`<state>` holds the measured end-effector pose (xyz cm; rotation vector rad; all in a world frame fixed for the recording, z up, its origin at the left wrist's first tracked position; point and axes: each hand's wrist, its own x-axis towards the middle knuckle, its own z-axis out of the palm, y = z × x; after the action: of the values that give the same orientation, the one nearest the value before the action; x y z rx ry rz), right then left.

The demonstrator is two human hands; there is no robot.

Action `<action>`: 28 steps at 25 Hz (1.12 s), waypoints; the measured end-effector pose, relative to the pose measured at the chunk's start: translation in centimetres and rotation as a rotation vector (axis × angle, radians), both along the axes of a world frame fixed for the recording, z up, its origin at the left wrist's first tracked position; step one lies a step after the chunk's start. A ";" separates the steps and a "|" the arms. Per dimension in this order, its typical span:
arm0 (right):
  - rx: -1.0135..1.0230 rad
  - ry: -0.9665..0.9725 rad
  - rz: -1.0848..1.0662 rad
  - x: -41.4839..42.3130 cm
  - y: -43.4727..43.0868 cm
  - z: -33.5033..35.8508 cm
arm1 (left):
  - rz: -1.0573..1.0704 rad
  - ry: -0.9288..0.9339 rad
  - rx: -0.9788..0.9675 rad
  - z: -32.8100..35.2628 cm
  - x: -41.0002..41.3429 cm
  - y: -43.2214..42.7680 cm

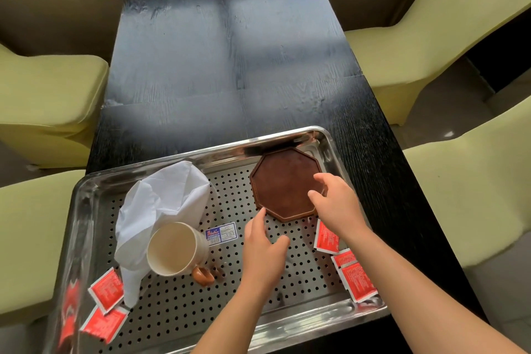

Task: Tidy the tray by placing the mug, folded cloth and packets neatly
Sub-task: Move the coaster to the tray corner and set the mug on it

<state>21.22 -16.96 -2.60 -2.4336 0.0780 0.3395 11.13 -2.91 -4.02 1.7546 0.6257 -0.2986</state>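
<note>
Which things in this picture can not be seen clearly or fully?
Head view:
- The left hand and right hand cover parts of the brown coaster.
- Print on the red packets is too small.
- The cloth lies partly behind the mug.

Nothing legible: blue-and-white sticker (222, 234) on the tray floor (184, 307) and white print on red packets (355, 282) too blurred to read.
</note>
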 end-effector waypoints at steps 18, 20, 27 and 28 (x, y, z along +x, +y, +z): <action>0.114 0.148 0.344 -14.2 10.7 2.7 | -0.344 0.100 0.778 -0.7 -16.9 9.3; 0.069 0.168 0.356 -14.9 12.5 2.1 | -0.343 0.164 0.880 -1.5 -17.1 10.8; -0.022 0.138 0.366 -15.4 15.3 0.6 | -0.403 0.282 0.855 -3.7 -17.0 11.1; 0.000 0.135 0.360 -15.4 15.2 0.6 | -0.406 0.286 0.867 -3.9 -17.2 11.0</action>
<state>5.81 -1.76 -1.99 -2.4171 -0.3047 0.6636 -6.02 8.10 -7.89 2.7132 0.6440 -0.6306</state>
